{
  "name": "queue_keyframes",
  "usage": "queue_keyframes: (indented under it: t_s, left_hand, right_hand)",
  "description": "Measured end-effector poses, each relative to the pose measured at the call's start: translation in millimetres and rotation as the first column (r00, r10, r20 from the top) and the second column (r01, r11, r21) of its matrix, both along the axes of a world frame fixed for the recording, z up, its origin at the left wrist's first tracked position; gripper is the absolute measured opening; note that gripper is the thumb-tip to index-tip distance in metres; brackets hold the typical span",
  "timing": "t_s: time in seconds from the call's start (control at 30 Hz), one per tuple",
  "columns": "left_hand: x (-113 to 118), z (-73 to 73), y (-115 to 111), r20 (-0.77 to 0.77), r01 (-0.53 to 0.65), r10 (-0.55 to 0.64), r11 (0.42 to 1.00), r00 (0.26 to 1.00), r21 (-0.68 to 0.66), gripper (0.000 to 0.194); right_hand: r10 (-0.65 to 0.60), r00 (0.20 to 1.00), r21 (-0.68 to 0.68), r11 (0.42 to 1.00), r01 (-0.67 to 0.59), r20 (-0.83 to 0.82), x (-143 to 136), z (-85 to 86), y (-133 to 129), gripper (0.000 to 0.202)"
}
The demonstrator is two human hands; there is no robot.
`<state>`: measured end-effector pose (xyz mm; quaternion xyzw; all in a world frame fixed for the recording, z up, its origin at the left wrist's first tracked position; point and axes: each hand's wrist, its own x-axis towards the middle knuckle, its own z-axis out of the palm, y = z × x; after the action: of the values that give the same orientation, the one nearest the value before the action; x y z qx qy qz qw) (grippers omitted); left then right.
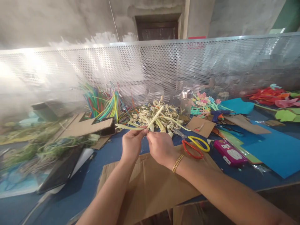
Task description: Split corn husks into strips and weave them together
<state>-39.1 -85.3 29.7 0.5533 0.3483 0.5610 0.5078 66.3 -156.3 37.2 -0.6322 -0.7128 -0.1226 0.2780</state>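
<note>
My left hand (133,142) and my right hand (161,146) meet above a brown cardboard sheet (157,190), fingertips nearly touching. Both are closed in a pinch on pale yellow-green strips. One strip (127,127) sticks out to the left from my left fingertips; another strip (155,117) rises up and to the right from between the hands. A gold bracelet circles my right wrist. Just behind the hands lies a heap of pale, curled strips (173,116). Scissors with red and yellow handles (192,149) rest to the right of my right hand.
A glass bottle (186,104) stands behind the heap. Colourful thin sticks (103,103) are bunched at the back left, near cut cardboard (84,126). On the right are a purple device (229,152) and blue sheets (269,147). A perforated metal panel (159,65) runs across the back.
</note>
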Motion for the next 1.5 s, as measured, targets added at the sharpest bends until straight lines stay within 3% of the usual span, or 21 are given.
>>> queue_keyframes:
  t_s: [0.17, 0.3, 0.47, 0.6, 0.67, 0.77, 0.83, 0.9, 1.0, 1.07, 1.13, 1.2, 1.3, 1.5]
  left_hand:
    - [-1.5, -2.5, 3.9, -0.023, 0.029, -0.029, 0.999, 0.999, 0.019, 0.028]
    - [-6.8, -4.1, 13.4, -0.181, 0.091, -0.075, 0.992, 0.981, 0.083, 0.027]
    - [-14.8, -6.2, 23.5, -0.527, 0.164, 0.016, 0.942, 0.850, 0.293, 0.023]
    - [-16.2, -3.8, 23.1, -0.627, 0.196, 0.106, 0.898, 0.771, 0.393, 0.026]
    - [-17.0, 1.1, 19.2, -0.594, 0.129, 0.219, 0.864, 0.774, 0.486, 0.028]
    - [-19.7, 10.6, 10.5, -0.436, -0.087, 0.477, 0.744, 0.764, 0.662, 0.026]
    - [-20.6, 13.6, 5.9, -0.394, -0.160, 0.534, 0.721, 0.748, 0.674, 0.019]
    - [-18.7, 11.3, 4.4, -0.462, -0.120, 0.435, 0.815, 0.772, 0.567, 0.020]
    - [-9.7, 2.2, 5.7, -0.447, 0.017, 0.124, 0.955, 0.886, 0.297, 0.027]
    - [-3.0, -1.9, 6.0, -0.285, 0.115, -0.068, 0.982, 0.956, 0.153, 0.037]
    - [0.8, -1.7, 4.6, -0.123, 0.196, -0.187, 0.978, 0.975, 0.070, 0.042]
    - [0.9, 1.5, 2.4, -0.039, 0.241, -0.240, 0.970, 0.970, 0.035, 0.037]
    - [-2.8, 5.5, 0.8, -0.035, 0.250, -0.249, 0.968, 0.968, 0.012, 0.030]
    - [-3.9, 0.1, 4.1, -0.175, 0.150, -0.143, 0.988, 0.974, 0.031, 0.029]
  right_hand:
    - [0.017, 1.000, -0.012, 1.000, -0.016, 0.024, -2.5, -3.8, -0.1, 0.024]
    - [-0.006, 0.998, 0.029, 1.000, 0.004, 0.061, 10.1, 4.7, 1.1, 0.036]
    - [-0.124, 0.989, 0.252, 0.962, 0.101, 0.077, 36.6, 19.6, 6.0, 0.025]
    - [-0.023, 0.994, 0.129, 0.992, 0.010, 0.104, 43.1, 14.5, 11.5, 0.022]
    - [-0.004, 0.996, 0.068, 0.998, -0.002, 0.092, 42.6, 9.5, 14.0, 0.027]
    - [-0.075, 0.997, 0.074, 0.995, 0.074, 0.012, 43.7, 5.0, 16.9, 0.031]
    - [-0.112, 0.992, 0.089, 0.989, 0.117, -0.056, 45.7, 3.7, 18.6, 0.031]
    - [-0.109, 0.989, 0.098, 0.988, 0.119, -0.104, 46.8, 2.4, 20.1, 0.030]
    - [-0.048, 0.989, 0.110, 0.992, 0.064, -0.140, 44.9, -0.5, 21.9, 0.029]
    - [0.005, 0.986, 0.113, 0.994, 0.014, -0.168, 42.2, -2.7, 22.8, 0.028]
    - [0.075, 0.977, 0.102, 0.993, -0.055, -0.202, 39.9, -4.3, 23.7, 0.028]
    - [0.156, 0.957, 0.095, 0.986, -0.136, -0.245, 39.0, -5.3, 24.6, 0.026]
    - [0.251, 0.924, 0.084, 0.968, -0.236, -0.287, 39.3, -6.5, 25.9, 0.024]
    - [0.189, 0.961, 0.052, 0.982, -0.183, -0.202, 37.0, -7.8, 25.2, 0.033]
